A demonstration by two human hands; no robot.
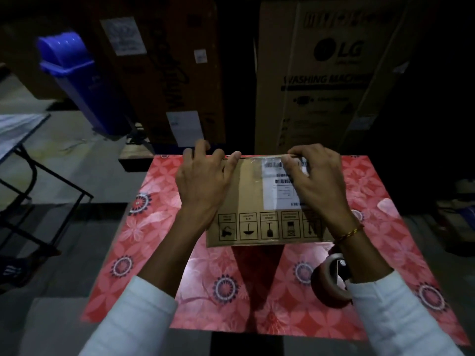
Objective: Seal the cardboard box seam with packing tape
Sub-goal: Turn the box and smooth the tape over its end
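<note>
You are standing over a small table (159, 265) covered in a glossy red cloth printed with pale petals and dark ringed medallions, and the cardboard box (250, 201) sits toward its far edge, handling symbols along the near side and a white barcode label (279, 186) on top. Your left hand (203, 181) lies flat on the box's left part, fingers spread and curled over the far edge, gripping nothing. Your right hand (317, 181) covers the label's right side with fingertips bent down at the far edge; whether they pinch tape there you cannot tell. The roll of packing tape (330, 278) stands on the cloth just under your right forearm, near the box's near right corner. The room is dim: a blue swing-lid bin (77, 73) stands at the left, a large washing machine carton (331, 73) rises behind the table, and a folding table (23, 129) edges in at the far left.
</note>
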